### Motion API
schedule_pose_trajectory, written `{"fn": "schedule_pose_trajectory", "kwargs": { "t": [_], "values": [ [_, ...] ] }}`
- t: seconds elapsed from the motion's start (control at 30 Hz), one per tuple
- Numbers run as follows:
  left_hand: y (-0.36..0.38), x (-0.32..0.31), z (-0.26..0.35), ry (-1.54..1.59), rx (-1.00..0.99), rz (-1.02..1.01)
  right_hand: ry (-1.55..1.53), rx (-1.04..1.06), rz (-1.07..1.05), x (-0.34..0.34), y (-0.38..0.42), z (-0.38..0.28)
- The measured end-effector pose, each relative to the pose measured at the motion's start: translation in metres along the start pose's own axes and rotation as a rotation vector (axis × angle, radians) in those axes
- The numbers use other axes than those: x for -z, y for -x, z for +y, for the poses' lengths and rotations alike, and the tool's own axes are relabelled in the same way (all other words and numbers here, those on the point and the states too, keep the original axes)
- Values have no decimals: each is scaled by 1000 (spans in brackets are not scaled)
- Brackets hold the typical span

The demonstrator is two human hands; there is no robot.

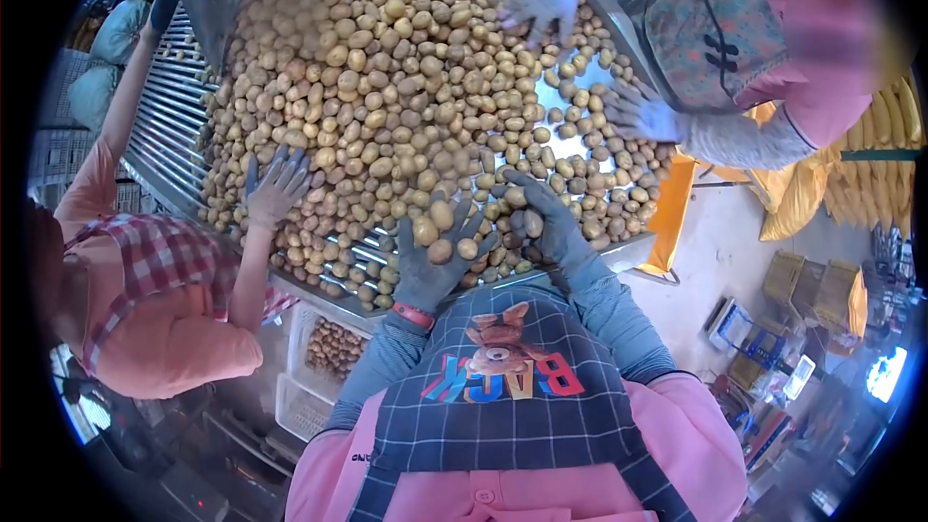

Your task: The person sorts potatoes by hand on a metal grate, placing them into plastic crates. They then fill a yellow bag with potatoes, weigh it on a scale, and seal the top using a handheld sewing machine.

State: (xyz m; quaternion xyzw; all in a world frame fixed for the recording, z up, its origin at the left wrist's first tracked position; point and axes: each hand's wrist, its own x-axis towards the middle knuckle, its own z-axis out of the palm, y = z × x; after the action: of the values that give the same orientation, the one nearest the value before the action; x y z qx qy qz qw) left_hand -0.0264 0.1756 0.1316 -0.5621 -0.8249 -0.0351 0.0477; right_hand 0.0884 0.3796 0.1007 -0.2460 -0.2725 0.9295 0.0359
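Both my hands wear dark grey gloves at the near edge of a large heap of potatoes (387,87). My left hand (425,275) is turned palm up, fingers curved around several potatoes (440,251) that rest in it. To its right, my right hand (556,222) has its fingers bent around a potato (532,223), with other potatoes touching the fingertips. Loose potatoes lie between the two hands. A red band (414,316) circles my left wrist.
A co-worker's gloved hand (278,188) lies on the potatoes at left; another person's gloved hands (643,116) reach in from the right. Metal rollers (174,106) show at the left. Below the table stands a white crate (300,406) holding potatoes. Yellow sacks (884,116) are stacked at right.
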Motion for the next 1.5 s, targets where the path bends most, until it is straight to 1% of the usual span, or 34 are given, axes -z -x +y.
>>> {"fn": "schedule_pose_trajectory", "kwargs": {
  "t": [0.03,0.07,0.13,0.17,0.27,0.3,0.33,0.4,0.47,0.5,0.57,0.63,0.67,0.73,0.8,0.83,0.87,0.9,0.93,0.97,1.0,1.03,1.07,1.1,1.13,1.2,1.23,1.27,1.33,1.37,1.4,1.43,1.47,1.5],
  "values": [
    [2,-7,0,-9,27,-24,147,-37,-11,-18,3,-9],
    [2,-8,-1,-8,29,-25,148,-39,-11,-29,5,-11],
    [2,-9,-2,11,19,-36,886,94,-13,-47,10,-6],
    [2,-10,-2,16,18,-33,1138,258,-12,-55,13,-1],
    [5,-20,1,244,63,-55,1051,312,-8,-47,5,17],
    [9,-26,2,213,83,-104,1201,387,10,-44,8,19],
    [12,-33,2,180,105,-154,1208,386,16,-42,11,20],
    [17,-45,2,181,111,-169,1529,379,-64,-40,14,23],
    [18,-49,3,145,119,21,1417,381,-57,-45,17,24],
    [21,-49,2,434,199,-36,1342,410,-89,-46,18,25],
    [23,-51,4,490,222,1,1268,437,-118,-43,20,26],
    [21,-48,2,542,241,32,1163,279,-56,-25,20,31],
    [18,-41,-1,538,300,124,1160,278,-52,-6,22,30],
    [17,-31,-8,529,358,214,2234,506,-164,49,25,21],
    [21,-23,-14,527,497,41,2297,359,55,101,5,10],
    [19,-6,-14,888,642,168,2291,292,311,115,-7,-2],
    [26,-4,-14,879,653,168,2261,221,569,121,-19,-10],
    [31,-3,-17,888,625,191,2258,231,561,115,-31,-15],
    [36,-3,-19,899,595,216,2149,479,755,98,-42,-21],
    [57,-40,-31,610,411,124,2010,716,936,79,-47,-23],
    [60,-40,-30,607,420,127,2001,777,770,56,-51,-14],
    [63,-40,-30,747,561,60,1982,826,601,29,-55,-1],
    [66,-40,-30,885,701,-3,2037,517,207,-10,-47,4],
    [59,-19,-20,967,765,133,2139,349,-196,-27,-39,22],
    [58,-9,-14,961,784,142,2125,639,-673,-15,-20,32],
    [65,3,-8,866,756,257,2017,689,-668,37,-5,35],
    [72,8,-14,597,558,201,2085,615,-604,61,-7,24],
    [78,6,-12,593,591,213,2154,542,-548,78,-13,9],
    [95,2,-7,604,556,242,2318,443,-126,78,-17,-14],
    [98,1,-3,850,698,314,2322,461,-155,75,-32,-11],
    [101,3,-3,840,717,334,2277,649,47,73,-47,-7],
    [104,6,-3,497,597,207,2205,829,247,67,-62,-3],
    [106,8,-3,157,474,75,2020,899,261,46,-79,4],
    [116,-16,-1,218,549,173,1831,891,230,21,-100,14]
  ]
}}
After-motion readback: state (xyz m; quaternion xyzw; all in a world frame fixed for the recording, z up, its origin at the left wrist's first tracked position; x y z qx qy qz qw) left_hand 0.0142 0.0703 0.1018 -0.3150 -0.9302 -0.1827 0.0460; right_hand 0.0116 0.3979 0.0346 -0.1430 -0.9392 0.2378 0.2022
